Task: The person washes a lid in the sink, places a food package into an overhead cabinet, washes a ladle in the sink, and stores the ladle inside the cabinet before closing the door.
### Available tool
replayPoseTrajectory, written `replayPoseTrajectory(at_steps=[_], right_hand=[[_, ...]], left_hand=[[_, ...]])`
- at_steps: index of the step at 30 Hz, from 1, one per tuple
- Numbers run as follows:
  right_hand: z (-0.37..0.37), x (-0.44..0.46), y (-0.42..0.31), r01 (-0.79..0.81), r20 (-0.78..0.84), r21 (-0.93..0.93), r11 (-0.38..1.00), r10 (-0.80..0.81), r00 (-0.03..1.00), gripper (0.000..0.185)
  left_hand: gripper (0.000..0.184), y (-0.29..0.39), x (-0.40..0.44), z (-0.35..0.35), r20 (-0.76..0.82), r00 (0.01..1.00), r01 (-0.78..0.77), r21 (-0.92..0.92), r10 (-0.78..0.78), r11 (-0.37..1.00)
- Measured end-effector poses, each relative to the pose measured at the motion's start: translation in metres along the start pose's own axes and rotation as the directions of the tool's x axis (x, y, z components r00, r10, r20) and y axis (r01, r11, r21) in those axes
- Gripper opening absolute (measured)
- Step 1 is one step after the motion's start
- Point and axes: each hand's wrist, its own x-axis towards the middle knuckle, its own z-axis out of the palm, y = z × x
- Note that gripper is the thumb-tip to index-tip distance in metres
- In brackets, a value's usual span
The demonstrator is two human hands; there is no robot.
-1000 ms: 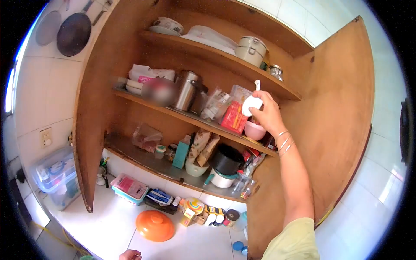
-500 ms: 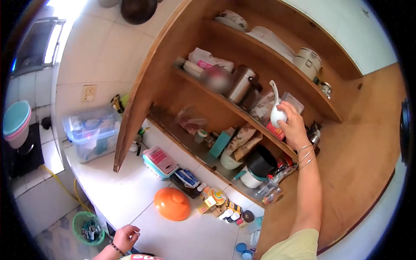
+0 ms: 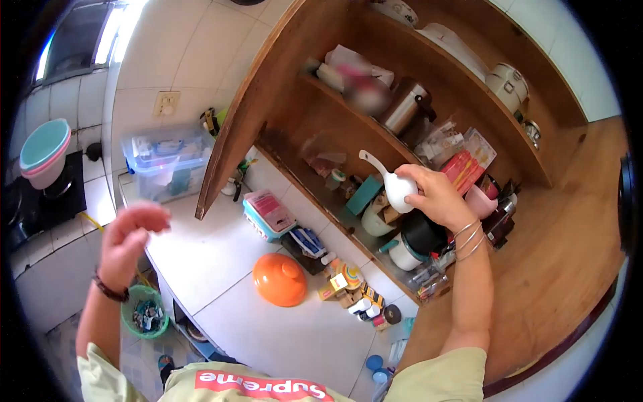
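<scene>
My right hand [image 3: 435, 195] is closed on a white ladle [image 3: 400, 191], gripping it by the bowl while the curved handle points up and to the left. The ladle is in front of the open cabinet's lower shelves. Below it are a white pot with a black interior [image 3: 406, 249] and a pale bowl [image 3: 377, 221] with packets in it. Behind my right hand lie red packets [image 3: 462, 171] and a pink cup [image 3: 479, 199]. My left hand [image 3: 128, 238], blurred by motion, is raised in the air left of the counter, fingers apart and holding nothing.
The open cabinet door [image 3: 244, 110] juts out over the counter [image 3: 221, 268]. An orange lid [image 3: 280, 279], a wipes box [image 3: 269, 214] and small bottles and boxes stand on the counter. A clear plastic bin [image 3: 167, 164] is at the back left. A green basket [image 3: 144, 311] stands on the floor.
My right hand has drawn the ladle down and left, away from the middle shelf. My left hand has risen and moved left. The view has shifted.
</scene>
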Motion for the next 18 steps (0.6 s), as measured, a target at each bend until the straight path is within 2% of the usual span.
replayPoseTrajectory(at_steps=[3, 5, 6, 7, 11, 14, 18], right_hand=[[0.001, -0.001, 0.001, 0.050, 0.017, -0.039, 0.998, -0.049, 0.999, 0.036], [0.002, -0.003, 0.000, 0.093, 0.019, -0.019, 0.995, -0.093, 0.995, 0.035], [0.005, -0.004, 0.002, 0.115, 0.020, -0.020, 0.993, -0.115, 0.993, 0.034], [0.006, -0.005, 0.005, 0.138, 0.022, -0.023, 0.990, -0.138, 0.990, 0.033], [0.003, -0.011, 0.012, 0.083, 0.079, -0.022, 0.996, -0.081, 0.994, 0.037], [-0.003, -0.016, 0.017, -0.024, 0.007, 0.171, 0.985, 0.023, 1.000, 0.037], [-0.005, -0.023, 0.035, -0.141, 0.022, 0.222, 0.965, 0.140, 0.990, 0.037]], left_hand=[[0.039, 0.055, 0.024, 0.009, 0.147, 0.954, -0.247, -0.108, 0.262, 0.963], [0.062, 0.081, 0.036, 0.012, 0.288, 0.894, -0.353, -0.020, 0.344, 0.935], [0.065, 0.088, 0.041, 0.017, 0.335, 0.842, -0.385, -0.175, 0.422, 0.906], [0.065, 0.094, 0.044, 0.021, 0.357, 0.816, -0.411, -0.195, 0.455, 0.890], [0.064, 0.108, 0.054, 0.034, 0.393, 0.753, -0.469, -0.243, 0.528, 0.849], [0.064, 0.116, 0.060, 0.044, 0.410, 0.717, -0.498, -0.265, 0.564, 0.826], [0.063, 0.127, 0.064, 0.051, 0.410, 0.698, -0.514, -0.284, 0.587, 0.809]])
